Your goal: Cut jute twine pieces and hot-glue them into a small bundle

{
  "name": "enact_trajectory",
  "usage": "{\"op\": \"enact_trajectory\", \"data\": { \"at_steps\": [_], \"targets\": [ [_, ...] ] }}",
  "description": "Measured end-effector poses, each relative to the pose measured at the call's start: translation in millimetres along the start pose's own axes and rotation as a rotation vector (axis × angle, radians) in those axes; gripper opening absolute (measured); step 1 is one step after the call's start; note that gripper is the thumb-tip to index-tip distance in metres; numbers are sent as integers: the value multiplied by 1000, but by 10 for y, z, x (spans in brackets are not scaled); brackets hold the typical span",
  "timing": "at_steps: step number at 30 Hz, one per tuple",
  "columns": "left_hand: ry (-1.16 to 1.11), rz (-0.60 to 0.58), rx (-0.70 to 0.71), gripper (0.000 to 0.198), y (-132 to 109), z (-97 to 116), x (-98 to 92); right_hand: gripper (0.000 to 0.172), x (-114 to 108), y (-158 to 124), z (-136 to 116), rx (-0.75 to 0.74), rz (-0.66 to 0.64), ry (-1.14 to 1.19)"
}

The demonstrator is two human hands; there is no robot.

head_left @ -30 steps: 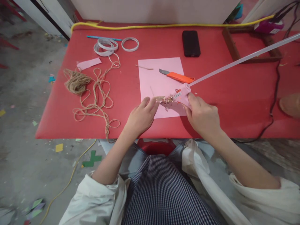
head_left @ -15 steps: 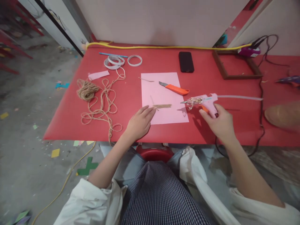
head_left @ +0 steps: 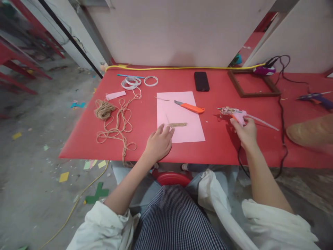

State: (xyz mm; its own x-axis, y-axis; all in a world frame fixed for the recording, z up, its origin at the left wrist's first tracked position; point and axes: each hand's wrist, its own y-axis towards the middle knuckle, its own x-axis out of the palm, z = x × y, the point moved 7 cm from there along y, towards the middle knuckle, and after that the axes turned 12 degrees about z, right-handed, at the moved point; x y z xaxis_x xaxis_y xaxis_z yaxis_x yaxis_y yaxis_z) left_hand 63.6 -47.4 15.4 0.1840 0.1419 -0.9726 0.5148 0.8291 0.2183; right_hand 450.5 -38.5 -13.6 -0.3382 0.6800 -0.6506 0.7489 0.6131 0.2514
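My right hand (head_left: 247, 132) is wrapped round the handle of a pink hot glue gun (head_left: 235, 113), its nozzle pointing left and a clear glue stick trailing from its back. On the left edge of a pink paper sheet (head_left: 186, 135) rests my left hand (head_left: 159, 143), palm down with fingers spread. Its fingertips lie beside a short row of twine pieces (head_left: 178, 124) on the sheet; whether they touch it I cannot tell. An orange utility knife (head_left: 191, 107) lies across the sheet's right edge, blade exposed. A loose bit of twine (head_left: 161, 99) is near the top.
Left on the red table (head_left: 83, 139) are a twine ball (head_left: 104, 109) with tangled strands, tape rolls (head_left: 131, 82) and a pink paper strip (head_left: 116, 95). A phone (head_left: 201, 81), a brown frame (head_left: 241, 91), a blue glue gun (head_left: 318, 99) and a black cord (head_left: 284, 135) occupy the back and right.
My right hand has drawn the glue gun right, away from the twine pieces and paper. The left hand stays by the sheet's left edge. The camera view has shifted slightly.
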Motion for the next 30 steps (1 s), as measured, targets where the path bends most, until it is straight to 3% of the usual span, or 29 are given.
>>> {"op": "enact_trajectory", "data": {
  "at_steps": [6, 14, 22, 27, 30],
  "targets": [
    [-160, 88, 9, 52, -47, -127, 42, 51, -83, 12, -72, -80, 37, -245],
    [-220, 180, -112, 43, 33, -196, -48, 48, -67, -25, -96, -206, 70, -308],
    [-140, 86, 12, 51, 54, -71, -7, 47, 38, -14, -112, -286, 99, -364],
    [-116, 98, 35, 47, 34, -67, 11, 50, 46, -33, -133, -293, 75, -383],
    [-118, 126, 49, 47, 22, -74, 2, 56, -27, -104, -275, -342, 64, -439]
  ]
}}
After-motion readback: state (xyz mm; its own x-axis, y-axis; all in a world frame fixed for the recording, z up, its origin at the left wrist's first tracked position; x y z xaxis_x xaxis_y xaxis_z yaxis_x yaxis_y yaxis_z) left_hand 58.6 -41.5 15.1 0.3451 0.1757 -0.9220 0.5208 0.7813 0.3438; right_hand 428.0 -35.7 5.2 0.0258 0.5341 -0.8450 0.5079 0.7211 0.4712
